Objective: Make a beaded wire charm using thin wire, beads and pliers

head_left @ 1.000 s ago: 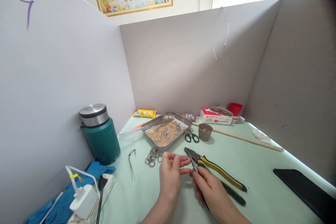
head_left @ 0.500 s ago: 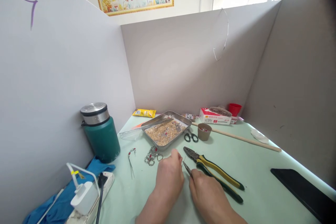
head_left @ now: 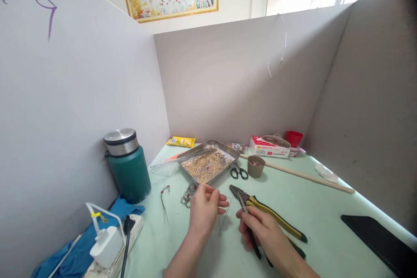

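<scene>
My left hand (head_left: 206, 208) is closed, with thumb and forefinger pinched together. A thin bent wire (head_left: 220, 227) shows at its fingers, looped at the lower end; the exact grip point is hidden. My right hand (head_left: 265, 230) is wrapped round small needle-nose pliers (head_left: 243, 204) with dark handles, their slim tip pointing up and away. Behind them lie large combination pliers (head_left: 273, 213) with yellow and green handles, partly covered by my right hand. A beaded chain (head_left: 188, 195) lies beyond my left hand. Farther left rests a short beaded piece with wire ends (head_left: 164, 202).
A metal tray (head_left: 213, 180) holds small golden beads and some wires. Nearby are black-handled scissors (head_left: 239, 173), a brown cup (head_left: 256, 167) and a wooden stick (head_left: 309, 176). A green flask (head_left: 128, 173) and a power strip (head_left: 135, 225) stand left; a black flat object (head_left: 374, 239) lies right.
My hands have moved apart, and the small pliers have turned more upright. My left fingers have spread somewhat, and the thin wire beside them now shows. The view has shifted slightly.
</scene>
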A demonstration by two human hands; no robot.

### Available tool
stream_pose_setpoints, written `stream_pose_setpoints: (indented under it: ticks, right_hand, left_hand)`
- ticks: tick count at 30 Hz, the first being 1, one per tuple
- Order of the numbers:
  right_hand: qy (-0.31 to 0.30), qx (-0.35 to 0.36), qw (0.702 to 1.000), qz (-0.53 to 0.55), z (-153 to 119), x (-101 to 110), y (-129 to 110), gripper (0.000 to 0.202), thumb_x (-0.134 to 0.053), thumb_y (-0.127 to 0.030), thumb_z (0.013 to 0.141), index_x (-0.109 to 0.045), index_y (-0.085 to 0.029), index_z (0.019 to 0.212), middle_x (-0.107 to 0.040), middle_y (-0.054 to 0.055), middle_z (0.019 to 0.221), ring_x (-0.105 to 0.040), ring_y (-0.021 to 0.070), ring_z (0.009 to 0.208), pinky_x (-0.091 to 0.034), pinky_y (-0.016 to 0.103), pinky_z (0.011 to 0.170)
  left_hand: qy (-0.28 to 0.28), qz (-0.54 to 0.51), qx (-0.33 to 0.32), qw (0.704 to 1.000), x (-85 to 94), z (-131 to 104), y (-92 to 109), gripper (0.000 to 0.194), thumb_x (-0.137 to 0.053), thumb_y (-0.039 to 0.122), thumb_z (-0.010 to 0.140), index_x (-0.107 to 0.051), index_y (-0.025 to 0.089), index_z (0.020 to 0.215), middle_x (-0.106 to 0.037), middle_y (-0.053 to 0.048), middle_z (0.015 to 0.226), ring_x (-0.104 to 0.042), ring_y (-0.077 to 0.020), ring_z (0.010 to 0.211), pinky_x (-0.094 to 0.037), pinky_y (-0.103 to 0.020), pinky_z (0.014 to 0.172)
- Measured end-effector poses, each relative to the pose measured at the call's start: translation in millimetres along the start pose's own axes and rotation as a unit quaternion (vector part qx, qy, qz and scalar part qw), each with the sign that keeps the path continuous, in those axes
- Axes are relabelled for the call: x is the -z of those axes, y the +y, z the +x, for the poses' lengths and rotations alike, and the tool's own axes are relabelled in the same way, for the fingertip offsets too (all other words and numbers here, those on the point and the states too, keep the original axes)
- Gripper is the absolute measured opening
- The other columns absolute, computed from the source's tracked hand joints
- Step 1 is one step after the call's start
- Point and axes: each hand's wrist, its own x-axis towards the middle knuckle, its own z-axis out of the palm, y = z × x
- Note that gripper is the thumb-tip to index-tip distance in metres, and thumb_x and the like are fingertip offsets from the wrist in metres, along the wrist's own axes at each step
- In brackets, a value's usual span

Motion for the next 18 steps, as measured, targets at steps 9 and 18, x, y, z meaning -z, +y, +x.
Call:
stream_pose_setpoints:
  ticks: [9, 18]
  right_hand:
    - [-0.053, -0.051, 0.987, 0.141, -5.6, -9.5, -7.3, 0.023, -0.044, -0.036, 0.08, -0.052, -0.014, 0.079, -0.054, -0.001, 0.062, -0.053, 0.0117, 0.048, -0.042, 0.024, 0.044]
    - [-0.044, -0.009, 0.998, 0.053, -1.9, -9.8, 2.7, 0.023, -0.041, -0.035, 0.081, -0.051, -0.016, 0.076, -0.052, -0.003, 0.059, -0.048, 0.0082, 0.042, -0.034, 0.019, 0.039]
  left_hand:
    - [-0.02, -0.081, 0.051, 0.995, 0.5, -6.9, 10.1, 0.017, -0.054, 0.027, 0.077, -0.041, 0.016, 0.074, -0.066, -0.013, 0.079, -0.066, -0.0208, 0.069, -0.053, -0.032, 0.058]
    - [-0.023, -0.077, 0.059, 0.995, -1.5, -8.2, 7.8, 0.016, -0.052, 0.027, 0.078, -0.04, 0.016, 0.075, -0.066, -0.013, 0.08, -0.066, -0.0203, 0.069, -0.053, -0.032, 0.059]
